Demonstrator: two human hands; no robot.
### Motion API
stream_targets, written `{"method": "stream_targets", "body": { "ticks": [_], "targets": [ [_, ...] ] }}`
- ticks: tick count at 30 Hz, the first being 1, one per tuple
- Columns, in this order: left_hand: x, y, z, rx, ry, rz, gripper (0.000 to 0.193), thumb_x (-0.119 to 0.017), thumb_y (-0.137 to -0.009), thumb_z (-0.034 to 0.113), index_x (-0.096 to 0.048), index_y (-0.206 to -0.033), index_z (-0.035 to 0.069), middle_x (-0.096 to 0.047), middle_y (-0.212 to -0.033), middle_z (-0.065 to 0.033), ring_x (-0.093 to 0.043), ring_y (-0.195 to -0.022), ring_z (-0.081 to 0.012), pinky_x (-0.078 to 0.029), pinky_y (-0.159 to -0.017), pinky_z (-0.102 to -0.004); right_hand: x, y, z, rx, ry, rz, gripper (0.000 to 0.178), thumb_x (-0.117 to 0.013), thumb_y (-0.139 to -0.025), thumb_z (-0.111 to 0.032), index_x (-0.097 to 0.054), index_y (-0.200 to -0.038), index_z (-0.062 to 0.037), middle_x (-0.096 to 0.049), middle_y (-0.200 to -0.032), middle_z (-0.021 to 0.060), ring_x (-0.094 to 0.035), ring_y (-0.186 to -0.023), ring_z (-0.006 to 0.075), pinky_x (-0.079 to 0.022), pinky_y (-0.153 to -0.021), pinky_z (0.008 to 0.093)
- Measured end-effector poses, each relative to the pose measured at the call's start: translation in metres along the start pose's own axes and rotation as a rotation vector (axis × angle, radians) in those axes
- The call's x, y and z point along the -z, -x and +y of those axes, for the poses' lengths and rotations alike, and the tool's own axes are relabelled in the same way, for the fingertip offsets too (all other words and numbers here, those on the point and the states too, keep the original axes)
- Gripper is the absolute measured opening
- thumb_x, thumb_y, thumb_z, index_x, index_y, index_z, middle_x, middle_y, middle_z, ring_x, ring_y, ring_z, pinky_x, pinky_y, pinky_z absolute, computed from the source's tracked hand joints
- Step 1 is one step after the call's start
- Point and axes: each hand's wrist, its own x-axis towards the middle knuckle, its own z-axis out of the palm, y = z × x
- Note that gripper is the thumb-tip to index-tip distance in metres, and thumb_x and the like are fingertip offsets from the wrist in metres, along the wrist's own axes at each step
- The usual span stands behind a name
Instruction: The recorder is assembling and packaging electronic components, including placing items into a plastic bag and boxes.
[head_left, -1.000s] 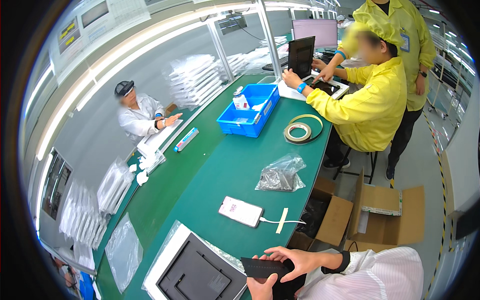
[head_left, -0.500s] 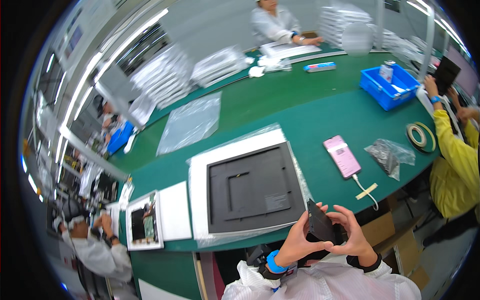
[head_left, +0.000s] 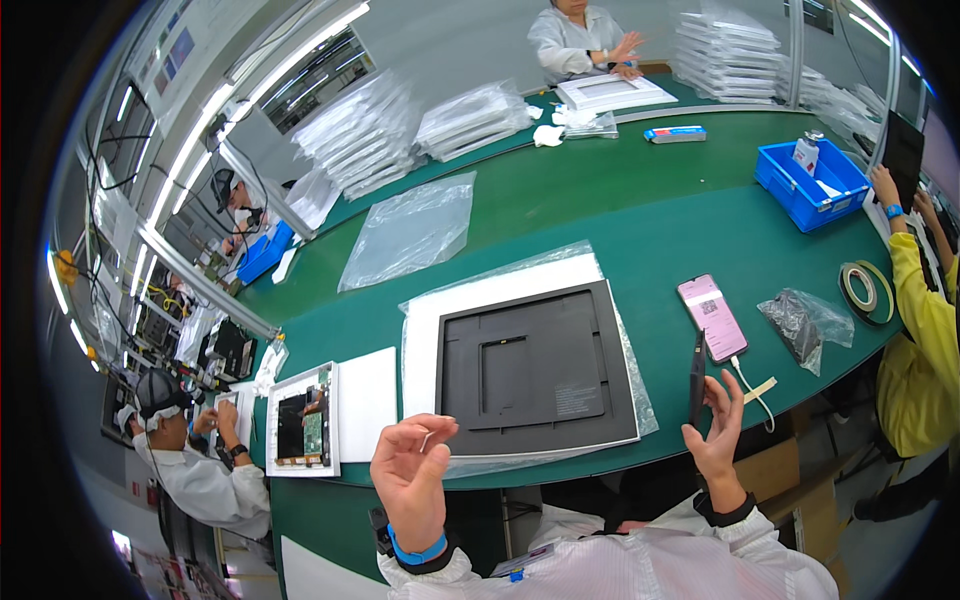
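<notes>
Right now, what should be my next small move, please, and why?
Probably bring the dark piece over the black panel: your right hand holds it up, off to the panel's right, while the panel lies flat and uncovered in front of you.

Free gap btwn L hand (head_left: 412,480) & R hand (head_left: 718,442), twd blk frame (head_left: 545,375); phone (head_left: 715,310) & cable (head_left: 752,388) obstruct past R hand.

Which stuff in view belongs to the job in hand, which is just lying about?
Likely the job:
black plate, held in the right hand
black panel, near the left hand

Likely lying about:
phone
filled bag
tape
blue bin
flat bag
</notes>
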Motion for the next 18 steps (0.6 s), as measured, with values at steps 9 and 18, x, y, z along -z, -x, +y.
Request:
{"method": "stream_targets", "body": {
  "ticks": [9,18],
  "targets": [
    [-0.005,0.024,-0.090,0.062,-0.314,0.050,0.016,-0.058,-0.080,-0.006,-0.053,-0.093,0.002,-0.058,-0.086,-0.0064,-0.054,-0.077,-0.0092,-0.043,-0.066,-0.0200,-0.001,0.000,0.000,0.034,0.082,-0.025,0.087,-0.073,-0.057,-0.005,-0.030,-0.131,0.0013,-0.049,-0.120,0.0175,-0.049,-0.109,0.0238,-0.036,-0.095,0.0341],
    [0.019,0.056,-0.144,0.015,-0.344,0.216,0.010,-0.057,-0.083,0.000,-0.053,-0.092,0.002,-0.051,-0.073,0.0012,-0.044,-0.057,-0.0038,-0.034,-0.048,-0.0182,0.002,0.000,-0.003,-0.060,0.062,-0.014,0.080,-0.068,-0.060,-0.008,-0.032,-0.131,0.0015,-0.048,-0.121,0.0157,-0.047,-0.111,0.0232,-0.033,-0.097,0.0334]
  ]
}}
